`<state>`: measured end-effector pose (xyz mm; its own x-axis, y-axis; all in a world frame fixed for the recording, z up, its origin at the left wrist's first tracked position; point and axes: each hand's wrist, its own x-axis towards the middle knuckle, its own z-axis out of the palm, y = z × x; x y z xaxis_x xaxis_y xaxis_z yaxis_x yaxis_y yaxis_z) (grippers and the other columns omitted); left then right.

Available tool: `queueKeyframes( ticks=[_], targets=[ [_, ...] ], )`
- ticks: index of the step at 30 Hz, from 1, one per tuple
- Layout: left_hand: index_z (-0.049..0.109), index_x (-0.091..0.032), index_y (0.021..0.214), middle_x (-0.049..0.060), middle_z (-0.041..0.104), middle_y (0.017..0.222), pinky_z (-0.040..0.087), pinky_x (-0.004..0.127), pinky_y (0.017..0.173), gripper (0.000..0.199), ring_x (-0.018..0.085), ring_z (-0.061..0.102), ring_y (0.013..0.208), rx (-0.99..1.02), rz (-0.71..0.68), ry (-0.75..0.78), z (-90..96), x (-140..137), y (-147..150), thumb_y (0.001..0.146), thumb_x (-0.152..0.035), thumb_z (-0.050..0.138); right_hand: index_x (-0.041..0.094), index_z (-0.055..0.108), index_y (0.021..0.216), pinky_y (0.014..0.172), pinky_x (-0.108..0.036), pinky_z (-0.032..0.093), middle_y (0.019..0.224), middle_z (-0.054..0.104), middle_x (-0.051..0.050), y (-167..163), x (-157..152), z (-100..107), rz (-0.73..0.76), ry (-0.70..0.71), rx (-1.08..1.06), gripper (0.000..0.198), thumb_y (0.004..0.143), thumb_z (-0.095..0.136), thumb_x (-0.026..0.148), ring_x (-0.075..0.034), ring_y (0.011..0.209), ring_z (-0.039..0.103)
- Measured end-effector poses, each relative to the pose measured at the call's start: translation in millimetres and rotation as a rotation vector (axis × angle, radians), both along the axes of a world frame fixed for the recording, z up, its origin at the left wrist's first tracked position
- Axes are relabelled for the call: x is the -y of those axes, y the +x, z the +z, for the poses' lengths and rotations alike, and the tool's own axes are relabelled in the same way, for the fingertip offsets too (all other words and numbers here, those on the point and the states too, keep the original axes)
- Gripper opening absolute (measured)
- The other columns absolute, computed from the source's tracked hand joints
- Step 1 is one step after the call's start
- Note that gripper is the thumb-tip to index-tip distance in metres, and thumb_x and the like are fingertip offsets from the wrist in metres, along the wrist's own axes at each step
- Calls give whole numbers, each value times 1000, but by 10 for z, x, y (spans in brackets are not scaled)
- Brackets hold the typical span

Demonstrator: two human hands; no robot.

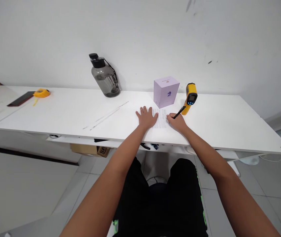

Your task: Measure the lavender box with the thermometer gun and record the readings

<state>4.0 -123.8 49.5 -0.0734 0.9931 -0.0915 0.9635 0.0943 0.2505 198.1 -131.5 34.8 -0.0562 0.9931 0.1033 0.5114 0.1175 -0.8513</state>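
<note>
A small white sheet of paper with rows of faint writing lies flat on the white table. On its left edge rests my left hand, palm down with the fingers spread. My right hand is closed around a black pen at the paper's right edge; the pen's tip is hidden by my fingers. Just behind the paper stands a light purple box. A yellow and black infrared thermometer stands upright right behind my right hand.
Against the wall leans a grey water bottle with a black lid. Farther left are a yellow tape measure and a dark flat object. Under the tabletop, a shelf holds small items, and a cardboard box sits below.
</note>
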Motion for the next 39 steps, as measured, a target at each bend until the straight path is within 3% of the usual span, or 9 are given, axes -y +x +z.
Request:
queueKeyframes(
  ticks=[6, 10, 13, 16, 20, 25, 28, 34, 39],
  targets=[
    [40, -22, 184, 15, 24, 199, 15, 69, 150, 83, 41, 15, 187, 0, 0, 21, -19, -23, -2, 113, -64, 28, 27, 64, 78, 82, -37, 50, 81, 70, -5, 39, -8, -30, -28, 116, -45, 63, 103, 48, 82, -25, 88, 65],
    [40, -19, 184, 19, 24, 199, 15, 70, 149, 83, 42, 16, 187, 4, -4, 32, -37, -36, -5, 114, -63, 28, 28, 66, 83, 76, -36, 49, 75, 69, -4, 72, -41, -66, -38, 189, 90, 70, 104, 41, 90, -26, 82, 68],
    [40, -18, 184, 20, 25, 198, 15, 70, 149, 83, 42, 15, 187, 8, -1, 30, -29, -41, -7, 114, -63, 30, 27, 70, 87, 78, -36, 51, 84, 77, -8, 75, -69, -83, -29, 290, 204, 66, 108, 44, 83, -28, 87, 73],
    [40, -17, 184, 20, 23, 198, 15, 70, 149, 83, 41, 14, 188, 7, 3, 23, -8, -48, -6, 115, -62, 30, 25, 79, 105, 81, -36, 55, 100, 84, -10, 64, -95, -101, -18, 336, 272, 56, 110, 52, 73, -29, 94, 77],
    [31, -17, 188, 18, 14, 200, 12, 70, 149, 86, 39, 10, 188, 0, 9, -5, 14, -67, -3, 115, -62, 29, 23, 78, 137, 88, -39, 60, 119, 86, -12, 53, -115, -125, -15, 289, 315, 40, 109, 64, 49, -31, 103, 80],
    [26, -18, 189, 15, 11, 200, 10, 69, 150, 86, 39, 9, 188, -26, 8, -25, 16, -86, -8, 116, -63, 27, 21, 68, 157, 99, -42, 64, 142, 84, -14, 27, -107, -91, -16, 209, 379, 53, 105, 58, 20, -32, 119, 81],
    [26, -19, 189, 15, 12, 200, 12, 69, 150, 86, 39, 10, 188, -37, 6, -25, 15, -91, -11, 116, -64, 27, 18, 65, 162, 101, -41, 63, 143, 83, -14, -1, -83, -36, -24, 151, 406, 57, 106, 54, 14, -31, 122, 81],
    [29, -20, 189, 15, 16, 199, 16, 68, 149, 86, 39, 14, 187, -58, 16, -22, 40, -89, -1, 114, -63, 28, 18, 73, 155, 93, -36, 60, 119, 88, -11, -37, -35, 72, -31, 57, 495, 46, 111, 60, 20, -29, 113, 82],
    [25, -17, 190, 15, 12, 200, 12, 70, 149, 87, 40, 11, 188, -73, -4, -44, 52, -103, -1, 115, -62, 25, 17, 77, 149, 93, -36, 59, 124, 88, -15, -42, -38, 25, -18, 52, 535, 44, 110, 56, 18, -30, 116, 82]
  ],
)
